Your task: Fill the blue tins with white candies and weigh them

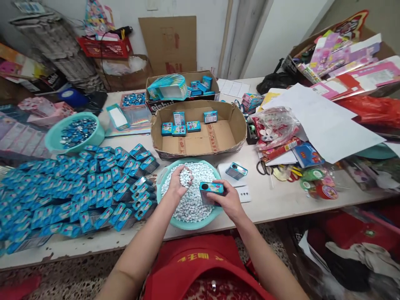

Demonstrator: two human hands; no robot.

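Your left hand [180, 183], palm turned up and fingers curled, cradles a small heap of white pellets [185, 177] above the basin. Your right hand [230, 201] grasps one small blue box [211, 188], thumb and fingers along its sides, a dark round opening showing at the left end of its top; this box is over the basin's right side, beside your left hand but apart from it. Directly below both: one light-green basin [187, 226], broad, filled with more of the same pellets. Just right of the basin: one loose blue box [236, 171], lying on white paper. To your left: a large massed stock of blue boxes [93, 183], closely packed in uneven rows across the table [268, 208]. Beyond the basin: one open cardboard tray [229, 135], containing a few blue boxes, mostly toward its left half; behind it, a second carton [184, 104] with further boxes. Far left, past the stock: one turquoise bowl [75, 146] of shiny blue and silver pieces. To the right of the tray: a clear plastic bag [276, 125] with red print, black-handled scissors [264, 167] and large white sheets [321, 121].
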